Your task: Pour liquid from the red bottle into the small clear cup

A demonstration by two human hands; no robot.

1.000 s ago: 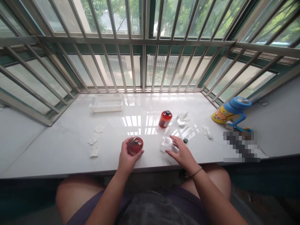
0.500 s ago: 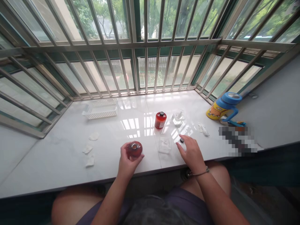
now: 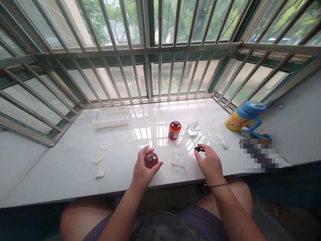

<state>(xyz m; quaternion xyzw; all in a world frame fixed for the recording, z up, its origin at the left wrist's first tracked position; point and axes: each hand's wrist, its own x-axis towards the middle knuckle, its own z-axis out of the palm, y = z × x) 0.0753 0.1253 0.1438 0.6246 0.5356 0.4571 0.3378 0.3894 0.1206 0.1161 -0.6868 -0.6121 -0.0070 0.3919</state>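
A dark red bottle point(image 3: 151, 162) without its cap stands near the front of the counter, its round mouth facing up. My left hand point(image 3: 143, 169) is curved around its left and near sides, fingers spread and thumb stretched out to the right. To the right, my right hand point(image 3: 209, 162) pinches a small black cap point(image 3: 197, 149) between thumb and fingertips, raised over the counter. Between the hands lies a clear square plastic piece point(image 3: 178, 157). Farther back, a second red bottle point(image 3: 174, 130) stands upright with its black cap on.
A small clear container point(image 3: 194, 128) is right of the capped bottle. Crumpled white tissue point(image 3: 221, 141) lies farther right, near a blue-and-yellow mug point(image 3: 244, 116). White pieces point(image 3: 99, 171) lie at left, before a white plastic basket point(image 3: 111, 117). Metal bars point(image 3: 160, 77) close off the back.
The uncapped bottle has gone from tilted to more upright, and my left fingers have spread around it. My right fingers have closed more on the black cap. The whole view has shifted slightly.
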